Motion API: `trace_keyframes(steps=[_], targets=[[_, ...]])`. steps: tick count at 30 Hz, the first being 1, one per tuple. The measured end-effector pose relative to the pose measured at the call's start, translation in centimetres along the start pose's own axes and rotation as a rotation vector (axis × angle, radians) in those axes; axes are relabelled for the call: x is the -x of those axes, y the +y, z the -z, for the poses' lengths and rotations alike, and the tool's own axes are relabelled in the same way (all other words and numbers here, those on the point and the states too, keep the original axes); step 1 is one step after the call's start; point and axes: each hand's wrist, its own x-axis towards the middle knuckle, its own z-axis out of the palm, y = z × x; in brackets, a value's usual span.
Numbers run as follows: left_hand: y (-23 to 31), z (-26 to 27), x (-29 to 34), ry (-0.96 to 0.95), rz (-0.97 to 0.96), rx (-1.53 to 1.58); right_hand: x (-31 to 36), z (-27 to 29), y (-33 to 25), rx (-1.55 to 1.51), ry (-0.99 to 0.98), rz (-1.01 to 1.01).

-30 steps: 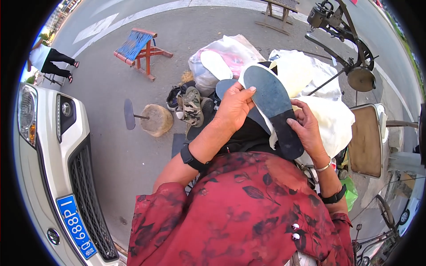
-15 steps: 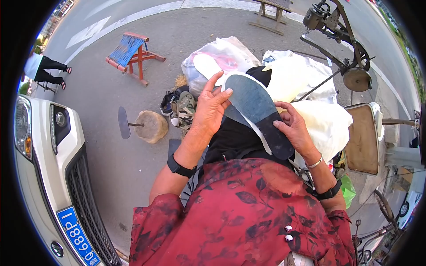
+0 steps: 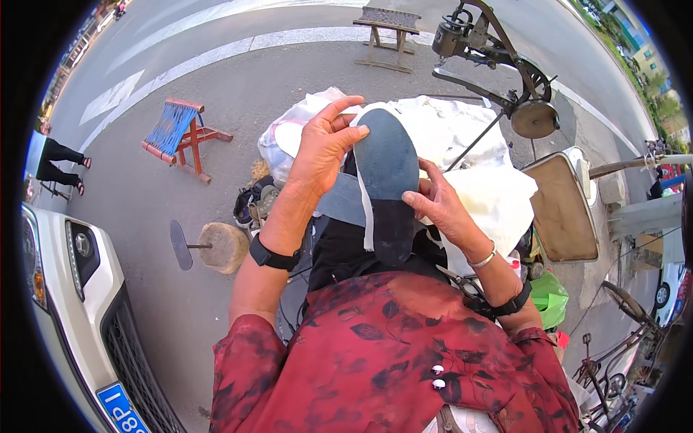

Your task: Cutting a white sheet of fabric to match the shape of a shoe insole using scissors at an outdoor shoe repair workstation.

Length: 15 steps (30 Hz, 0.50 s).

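Observation:
Upright above my lap is a shoe insole point(image 3: 388, 162), blue-grey with a black heel part and a white layer showing along its left edge. My left hand point(image 3: 323, 148) pinches its upper left edge between thumb and fingers. On the other side, my right hand point(image 3: 442, 202) grips the right edge near the start of the black part. A second blue-grey piece point(image 3: 341, 202), partly hidden by the insole, lies behind it over my dark-clothed legs. Past my left hand, a white sole-shaped piece point(image 3: 287, 138) rests on a plastic bag point(image 3: 271, 153). Scissors point(image 3: 462, 281) lie by my right forearm.
White sheet material point(image 3: 498, 206) lies beyond my right hand. A hand-cranked sewing machine point(image 3: 498, 65) stands far right, near a brown-topped seat point(image 3: 561, 209). Leftward are a red-framed folding stool point(image 3: 184, 137), shoes point(image 3: 253, 202), a stone-based stand point(image 3: 220, 247) and a parked car point(image 3: 86, 289).
The insole has turned more upright, its black heel swinging left toward me, with both hands still on it. The whole view has shifted, so the surroundings appear farther left.

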Motion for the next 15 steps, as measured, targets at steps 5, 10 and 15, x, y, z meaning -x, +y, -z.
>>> trace_keyframes(steps=[5, 10, 15], targets=[[-0.4, -1.7, -0.3, -0.105, 0.047, -0.117, -1.2, 2.4, -1.7, 0.242, 0.199, 0.315], [-1.9, -1.7, -1.0, -0.146, 0.008, -0.114, -3.1, 3.4, -2.0, 0.164, 0.077, 0.236], [-2.4, -1.6, -0.9, -0.090, 0.101, 0.133, -4.0, 4.0, 0.3, -0.119, 0.089, 0.125]])
